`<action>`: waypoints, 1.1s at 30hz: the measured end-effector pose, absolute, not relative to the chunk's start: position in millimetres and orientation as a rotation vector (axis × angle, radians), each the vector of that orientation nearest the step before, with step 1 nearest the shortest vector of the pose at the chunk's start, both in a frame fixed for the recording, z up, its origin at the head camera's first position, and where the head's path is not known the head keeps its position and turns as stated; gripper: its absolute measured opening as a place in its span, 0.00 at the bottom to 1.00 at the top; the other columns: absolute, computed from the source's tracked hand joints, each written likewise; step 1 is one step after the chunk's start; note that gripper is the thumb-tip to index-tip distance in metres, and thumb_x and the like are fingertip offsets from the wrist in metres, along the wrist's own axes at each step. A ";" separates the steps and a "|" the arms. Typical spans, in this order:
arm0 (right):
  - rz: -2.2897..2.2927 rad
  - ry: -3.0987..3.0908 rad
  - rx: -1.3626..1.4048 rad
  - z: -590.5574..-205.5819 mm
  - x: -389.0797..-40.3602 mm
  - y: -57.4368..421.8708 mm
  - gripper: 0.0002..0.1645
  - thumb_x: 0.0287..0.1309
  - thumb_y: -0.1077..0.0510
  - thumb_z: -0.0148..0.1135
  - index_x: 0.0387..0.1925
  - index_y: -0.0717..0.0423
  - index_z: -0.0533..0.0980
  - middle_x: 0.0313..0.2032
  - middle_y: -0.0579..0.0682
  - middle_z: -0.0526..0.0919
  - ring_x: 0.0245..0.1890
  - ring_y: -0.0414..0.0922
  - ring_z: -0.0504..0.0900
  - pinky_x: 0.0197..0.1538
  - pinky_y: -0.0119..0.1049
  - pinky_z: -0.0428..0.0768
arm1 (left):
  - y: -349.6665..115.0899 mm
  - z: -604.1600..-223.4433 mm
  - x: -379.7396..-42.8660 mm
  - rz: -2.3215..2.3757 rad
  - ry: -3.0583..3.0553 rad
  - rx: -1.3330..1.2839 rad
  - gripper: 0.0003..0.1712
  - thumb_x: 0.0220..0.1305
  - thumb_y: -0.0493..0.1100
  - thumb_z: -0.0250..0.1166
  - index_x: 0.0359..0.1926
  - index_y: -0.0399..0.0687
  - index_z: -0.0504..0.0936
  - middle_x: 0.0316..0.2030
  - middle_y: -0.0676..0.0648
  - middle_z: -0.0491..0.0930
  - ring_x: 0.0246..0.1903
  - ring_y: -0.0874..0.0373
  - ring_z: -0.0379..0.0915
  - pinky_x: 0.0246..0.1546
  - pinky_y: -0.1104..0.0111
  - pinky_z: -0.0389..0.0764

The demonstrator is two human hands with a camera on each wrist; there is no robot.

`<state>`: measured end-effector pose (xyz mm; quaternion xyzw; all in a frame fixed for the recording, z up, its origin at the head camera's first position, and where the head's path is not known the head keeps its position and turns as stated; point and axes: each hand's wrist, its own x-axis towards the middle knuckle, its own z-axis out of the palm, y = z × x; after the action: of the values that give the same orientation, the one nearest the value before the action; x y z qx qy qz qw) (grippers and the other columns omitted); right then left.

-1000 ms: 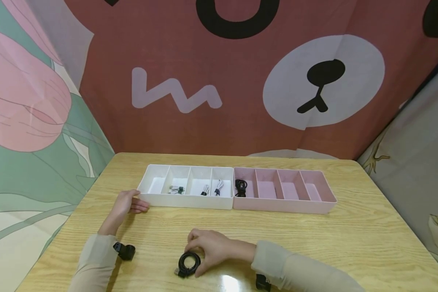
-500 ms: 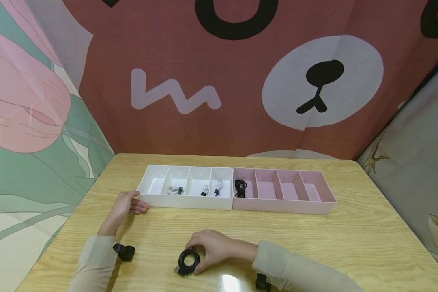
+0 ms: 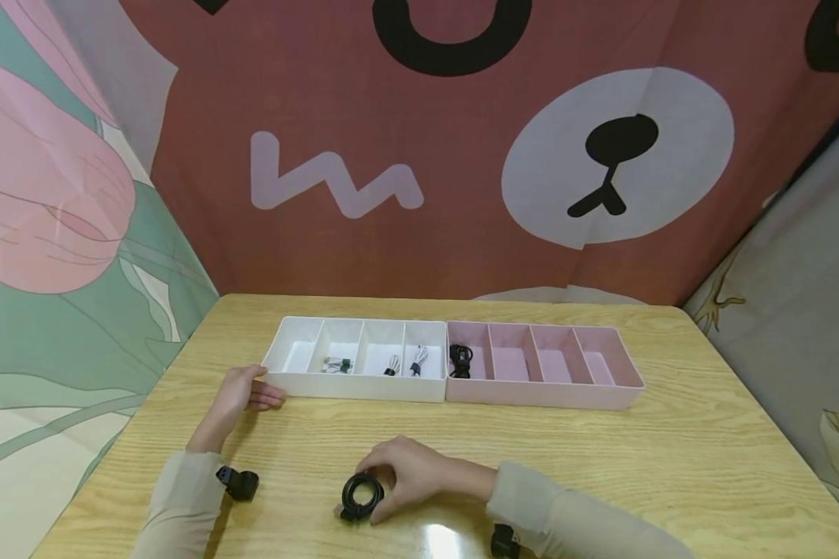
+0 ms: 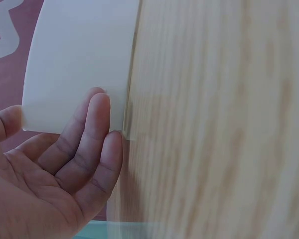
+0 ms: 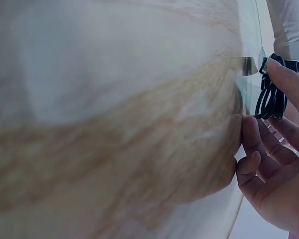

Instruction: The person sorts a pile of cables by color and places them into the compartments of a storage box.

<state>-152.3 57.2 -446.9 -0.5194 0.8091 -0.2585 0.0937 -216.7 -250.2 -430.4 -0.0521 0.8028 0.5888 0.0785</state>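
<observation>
In the head view my right hand (image 3: 412,473) pinches a coiled black USB cable (image 3: 349,509) between thumb and fingers, low over the front middle of the table. The right wrist view shows the thumb pressed on the tied bundle of the black cable (image 5: 272,99), its plug pointing toward the tabletop. My left hand (image 3: 241,390) rests at the front left corner of a white divided box (image 3: 363,387). In the left wrist view, that hand's extended fingers (image 4: 97,119) lie along the box wall (image 4: 84,59), with the thumb near its rim.
A pink divided box (image 3: 545,394) adjoins the white one end to end. Its leftmost compartment holds a black cable (image 3: 461,361). Small white cables (image 3: 420,359) and a bundle with a dark green tie (image 3: 338,364) lie in the white box. Patterned cloth hangs behind the wooden table (image 3: 531,442).
My right hand and the black cable coil have shifted slightly up in the head view, away from the table's front. The left hand stays at the white box's corner.
</observation>
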 end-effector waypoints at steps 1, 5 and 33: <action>-0.796 2.386 -1.527 -447.5 -152.4 57.3 0.30 0.35 0.47 0.74 0.44 0.51 0.78 0.31 0.36 0.78 0.25 0.25 0.69 0.31 0.14 0.66 | -248.5 -427.0 -215.4 1.752 2.402 -0.166 0.25 0.67 0.40 0.37 0.47 0.16 0.65 0.22 0.42 0.82 0.23 0.55 0.80 0.28 0.63 0.80; -0.905 2.324 -1.463 -448.4 -152.0 58.0 0.29 0.35 0.51 0.75 0.44 0.53 0.77 0.23 0.35 0.74 0.17 0.24 0.66 0.23 0.16 0.68 | -246.7 -424.7 -214.7 1.750 2.390 -0.195 0.25 0.67 0.40 0.37 0.47 0.16 0.65 0.22 0.42 0.82 0.23 0.55 0.80 0.28 0.63 0.80; -1.174 2.239 -1.132 -433.7 -150.4 66.9 0.34 0.35 0.61 0.75 0.50 0.57 0.75 0.38 0.48 0.78 0.15 0.29 0.71 0.20 0.24 0.74 | -249.2 -430.5 -217.4 1.744 2.410 -0.190 0.25 0.68 0.41 0.37 0.47 0.18 0.66 0.22 0.44 0.83 0.24 0.55 0.81 0.29 0.64 0.80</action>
<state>-150.4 66.9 -433.7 -0.4017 0.7945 -0.4163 0.1846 -217.4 -249.2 -430.5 -0.0634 0.8058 0.5833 0.0803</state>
